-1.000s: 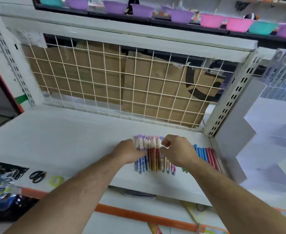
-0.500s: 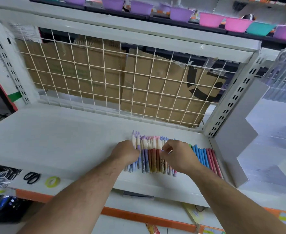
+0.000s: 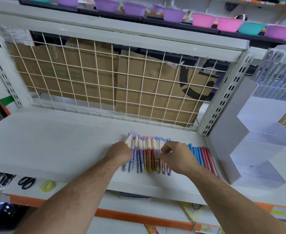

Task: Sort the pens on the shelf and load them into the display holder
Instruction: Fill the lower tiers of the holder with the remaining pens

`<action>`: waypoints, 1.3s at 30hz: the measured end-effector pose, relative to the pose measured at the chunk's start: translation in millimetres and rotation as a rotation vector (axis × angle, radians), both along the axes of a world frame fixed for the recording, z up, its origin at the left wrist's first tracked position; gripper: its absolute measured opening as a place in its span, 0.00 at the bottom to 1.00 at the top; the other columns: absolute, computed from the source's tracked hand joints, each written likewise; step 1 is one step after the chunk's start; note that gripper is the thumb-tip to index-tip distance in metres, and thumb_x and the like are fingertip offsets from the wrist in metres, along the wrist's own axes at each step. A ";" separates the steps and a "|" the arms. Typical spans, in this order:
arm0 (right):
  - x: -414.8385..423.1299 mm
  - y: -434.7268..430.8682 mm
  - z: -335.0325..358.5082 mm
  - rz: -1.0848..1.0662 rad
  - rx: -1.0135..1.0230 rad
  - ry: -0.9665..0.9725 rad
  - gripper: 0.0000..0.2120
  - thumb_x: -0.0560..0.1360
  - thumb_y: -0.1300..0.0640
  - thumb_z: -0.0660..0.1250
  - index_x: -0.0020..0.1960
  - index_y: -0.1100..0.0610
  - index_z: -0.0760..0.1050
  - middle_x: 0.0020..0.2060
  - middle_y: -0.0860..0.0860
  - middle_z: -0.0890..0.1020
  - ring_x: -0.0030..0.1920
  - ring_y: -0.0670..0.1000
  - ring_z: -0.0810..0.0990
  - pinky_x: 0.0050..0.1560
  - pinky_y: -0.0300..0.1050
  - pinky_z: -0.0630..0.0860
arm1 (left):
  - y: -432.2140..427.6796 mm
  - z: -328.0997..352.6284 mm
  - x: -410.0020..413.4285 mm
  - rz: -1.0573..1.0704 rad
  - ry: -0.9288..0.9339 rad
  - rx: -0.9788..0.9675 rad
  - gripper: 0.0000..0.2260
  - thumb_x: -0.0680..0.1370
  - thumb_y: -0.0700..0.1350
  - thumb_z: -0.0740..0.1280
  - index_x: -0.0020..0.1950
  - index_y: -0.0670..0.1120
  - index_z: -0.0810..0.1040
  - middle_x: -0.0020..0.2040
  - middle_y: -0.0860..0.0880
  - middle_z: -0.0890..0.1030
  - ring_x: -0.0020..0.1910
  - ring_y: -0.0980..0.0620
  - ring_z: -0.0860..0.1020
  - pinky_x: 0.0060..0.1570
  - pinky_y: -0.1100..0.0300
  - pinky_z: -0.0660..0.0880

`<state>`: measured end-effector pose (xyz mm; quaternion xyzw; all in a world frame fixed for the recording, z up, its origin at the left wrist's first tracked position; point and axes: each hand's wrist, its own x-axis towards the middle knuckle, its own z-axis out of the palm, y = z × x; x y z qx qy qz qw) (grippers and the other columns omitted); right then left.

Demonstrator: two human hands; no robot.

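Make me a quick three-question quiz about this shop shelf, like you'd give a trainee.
1. True or false: the black-handled scissors lie among the row of patterned, white-capped pens.
2. Where does the stepped clear plastic display holder stand, relative to those pens? A) left B) right C) in front
3. Fill in: the left hand and right hand are both at the ____.

Key:
1. False. They lie on the lower ledge to the left, beside a yellow tape ring.
2. B
3. pens
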<state>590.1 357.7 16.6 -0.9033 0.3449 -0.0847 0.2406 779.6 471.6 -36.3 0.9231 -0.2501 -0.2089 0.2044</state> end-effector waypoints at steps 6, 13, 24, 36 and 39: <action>-11.1 -0.7 3.5 -0.009 0.023 -0.014 0.06 0.77 0.52 0.69 0.52 0.51 0.80 0.45 0.44 0.83 0.42 0.47 0.83 0.48 0.49 0.83 | 1.1 9.8 7.5 0.281 0.304 -0.374 0.07 0.83 0.44 0.58 0.50 0.41 0.72 0.43 0.42 0.80 0.34 0.45 0.77 0.38 0.59 0.71; -17.6 5.9 15.6 -0.014 0.069 -0.105 0.07 0.80 0.58 0.65 0.46 0.57 0.80 0.38 0.51 0.84 0.34 0.47 0.82 0.37 0.45 0.82 | -7.9 34.2 -36.5 0.200 0.685 -0.819 0.08 0.83 0.47 0.62 0.50 0.43 0.74 0.36 0.43 0.74 0.33 0.47 0.74 0.38 0.47 0.81; -53.5 5.4 34.8 -0.258 0.354 -0.368 0.16 0.79 0.50 0.69 0.41 0.62 0.82 0.24 0.48 0.78 0.22 0.44 0.71 0.23 0.37 0.68 | -21.7 47.5 -121.4 -0.239 0.924 -0.784 0.08 0.84 0.40 0.59 0.51 0.40 0.77 0.37 0.44 0.73 0.35 0.47 0.73 0.35 0.53 0.77; -131.6 -39.8 50.0 -0.283 0.415 -0.491 0.12 0.71 0.59 0.73 0.36 0.66 0.76 0.25 0.56 0.79 0.22 0.51 0.74 0.23 0.38 0.66 | -68.7 68.6 -198.0 -0.488 0.976 -0.724 0.09 0.84 0.41 0.59 0.51 0.39 0.77 0.42 0.40 0.78 0.39 0.48 0.77 0.41 0.54 0.79; -153.8 -58.5 54.7 -0.231 0.447 -0.514 0.11 0.72 0.62 0.72 0.37 0.69 0.76 0.24 0.56 0.78 0.21 0.49 0.74 0.22 0.36 0.66 | -86.5 71.3 -220.4 -0.482 0.976 -0.729 0.09 0.84 0.39 0.58 0.51 0.38 0.76 0.42 0.39 0.79 0.40 0.44 0.79 0.42 0.52 0.79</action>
